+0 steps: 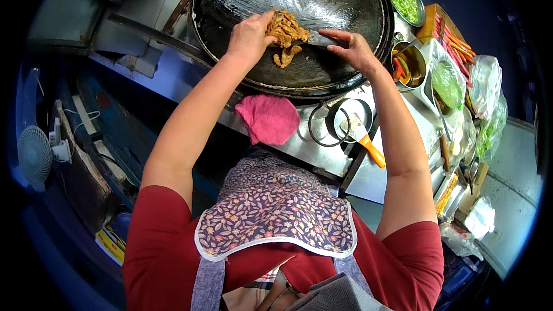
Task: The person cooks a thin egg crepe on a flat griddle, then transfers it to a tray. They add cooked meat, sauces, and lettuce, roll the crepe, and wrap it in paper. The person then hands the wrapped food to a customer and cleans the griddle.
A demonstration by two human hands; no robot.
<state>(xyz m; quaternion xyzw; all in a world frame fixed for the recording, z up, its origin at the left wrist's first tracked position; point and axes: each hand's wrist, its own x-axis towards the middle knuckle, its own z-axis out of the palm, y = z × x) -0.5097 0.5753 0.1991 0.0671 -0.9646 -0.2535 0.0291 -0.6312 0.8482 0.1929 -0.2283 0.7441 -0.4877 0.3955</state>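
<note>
Browned, fried-looking meat pieces [286,27] lie heaped over the metal blade of a spatula [318,38] above the large round black griddle [247,75]. My left hand [252,35] grips the left side of the heap, its fingertips partly hidden by the meat. From the right, my right hand [356,52] is closed around the spatula's dark handle. A loose piece of the same meat [287,56] hangs or lies just below the heap; which of the two I cannot tell. The griddle's far half looks wet and shiny.
A pink cloth [268,118] lies at the griddle's near edge. Right of it, a metal cup [352,116] holds an orange-handled scraper [371,151]. A sauce pot [410,64], a bowl of chopped greens [405,3] and plastic bags [485,83] crowd the right side. A fan [36,152] stands left.
</note>
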